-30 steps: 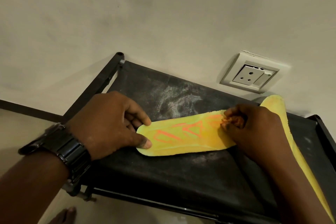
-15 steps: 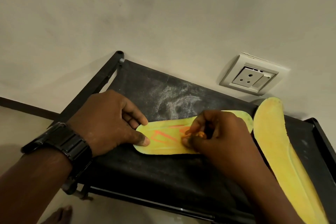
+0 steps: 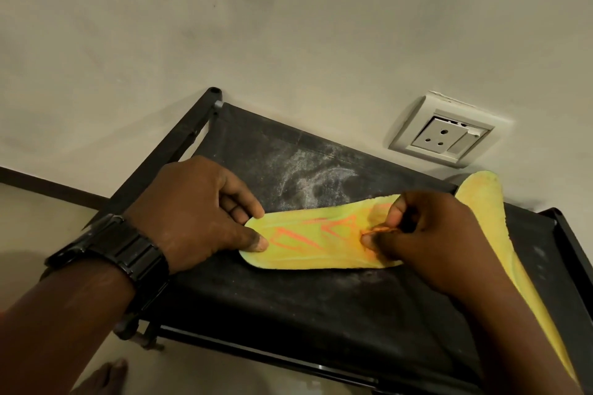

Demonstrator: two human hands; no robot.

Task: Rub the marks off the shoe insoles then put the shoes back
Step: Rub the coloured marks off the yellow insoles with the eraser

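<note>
A yellow insole [image 3: 308, 253] with orange marks lies flat on the black fabric shelf [image 3: 288, 308]. My left hand [image 3: 199, 212] holds its left end down, thumb on top of the insole and fingers curled at its far edge. My right hand [image 3: 426, 234] pinches a small orange-stained eraser [image 3: 380, 230] and presses it on the insole's right part. A second yellow insole [image 3: 487, 215] lies at the right, partly hidden behind my right forearm.
The shelf stands against a beige wall with a white power socket [image 3: 444, 138] above its right part. Black frame bars [image 3: 179, 144] run round the shelf. Pale dust marks the fabric [image 3: 314, 179] behind the insole. A bare foot [image 3: 106, 377] shows on the floor below.
My right hand went left along the insole, then came back right with the eraser. My left hand stayed on the left end.
</note>
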